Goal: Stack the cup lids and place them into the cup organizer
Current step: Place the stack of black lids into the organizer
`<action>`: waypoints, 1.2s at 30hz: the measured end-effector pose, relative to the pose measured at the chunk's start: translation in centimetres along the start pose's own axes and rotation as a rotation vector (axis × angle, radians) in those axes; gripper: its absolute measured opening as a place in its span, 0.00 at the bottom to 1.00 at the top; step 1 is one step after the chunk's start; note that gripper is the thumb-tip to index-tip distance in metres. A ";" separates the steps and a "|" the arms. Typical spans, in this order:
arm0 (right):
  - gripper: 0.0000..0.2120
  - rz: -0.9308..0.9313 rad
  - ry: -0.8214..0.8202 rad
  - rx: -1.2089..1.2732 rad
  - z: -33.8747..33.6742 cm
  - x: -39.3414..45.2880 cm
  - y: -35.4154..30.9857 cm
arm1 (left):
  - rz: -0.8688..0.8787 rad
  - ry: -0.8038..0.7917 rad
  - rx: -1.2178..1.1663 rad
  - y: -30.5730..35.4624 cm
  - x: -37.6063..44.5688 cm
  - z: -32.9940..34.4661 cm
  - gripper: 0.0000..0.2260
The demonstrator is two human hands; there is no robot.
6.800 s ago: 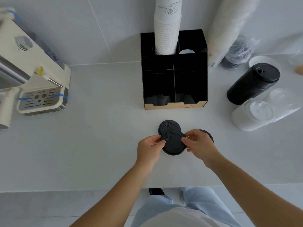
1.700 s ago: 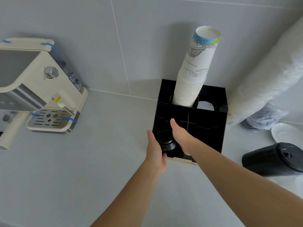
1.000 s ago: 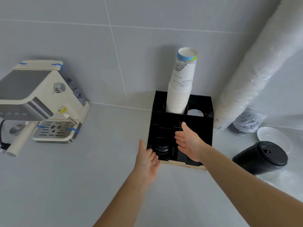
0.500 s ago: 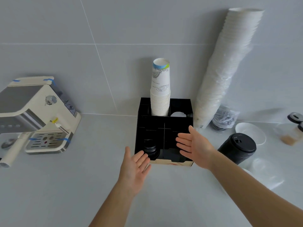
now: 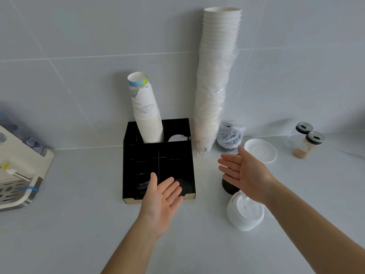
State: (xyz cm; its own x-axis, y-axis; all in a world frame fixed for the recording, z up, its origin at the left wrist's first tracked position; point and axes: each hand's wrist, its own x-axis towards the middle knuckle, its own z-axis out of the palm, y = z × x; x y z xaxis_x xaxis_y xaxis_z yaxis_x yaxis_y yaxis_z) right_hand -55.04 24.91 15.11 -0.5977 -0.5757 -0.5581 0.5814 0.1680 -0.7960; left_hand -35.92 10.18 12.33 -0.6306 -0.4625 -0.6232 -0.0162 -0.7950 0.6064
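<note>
I am holding both hands out over the bench (image 5: 69,224), palms up, fingers spread wide and gripping nothing. My left hand (image 5: 161,202) is hovering at the front edge of the black cup organizer (image 5: 128,165), its fingers (image 5: 167,187) reaching over the organizer's low front lip. Just beyond my left thumb, in the front left compartment, the stack of black cup lids (image 5: 142,182) is sitting inside the organizer; it is dark in there and I cannot count the lids. Farther past those fingers, in the back left compartment, a stack of printed paper cups (image 5: 146,113) is rising, tilted a little toward the wall.

My right hand (image 5: 244,174) is floating to the right of the organizer, well apart from my left, thumb uppermost and fingers (image 5: 229,169) pointing left toward a tall sleeve of white cups (image 5: 215,82) that is leaning on the wall. Directly under this palm a black sleeve of lids (image 5: 227,187) is lying partly hidden, and nearer my wrist a white stack of lids (image 5: 245,213) is lying on its side on the bench. Beyond my right fingertips are a white saucer (image 5: 262,151) and a crumpled clear bag (image 5: 230,135), and farther right two jars (image 5: 304,141). A cream coffee machine (image 5: 17,175) is sitting far off to the left of my left hand.
</note>
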 end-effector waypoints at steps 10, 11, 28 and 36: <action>0.11 -0.218 0.127 -0.466 -8.3 1.0 -4.7 | -0.087 0.001 0.163 -4.4 4.1 6.1 0.28; 0.10 -0.223 0.150 -0.566 -9.2 1.8 -5.0 | -0.103 0.014 0.186 -5.0 4.9 6.7 0.28; 0.15 0.097 -0.115 -0.574 -14.2 11.0 -2.6 | -0.296 0.177 0.478 -10.4 13.8 11.0 0.26; 0.13 0.158 -0.131 -0.395 -17.1 11.7 -2.5 | -0.394 0.157 0.379 -11.3 14.6 12.6 0.20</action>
State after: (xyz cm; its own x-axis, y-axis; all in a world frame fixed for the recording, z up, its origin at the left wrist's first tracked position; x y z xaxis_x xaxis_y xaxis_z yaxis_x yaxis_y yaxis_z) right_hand -72.91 31.44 6.53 -0.4285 -0.6103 -0.6663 0.3891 0.5409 -0.7457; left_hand -54.74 17.36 2.61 -0.3985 -0.2350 -0.8865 -0.5222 -0.7365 0.4300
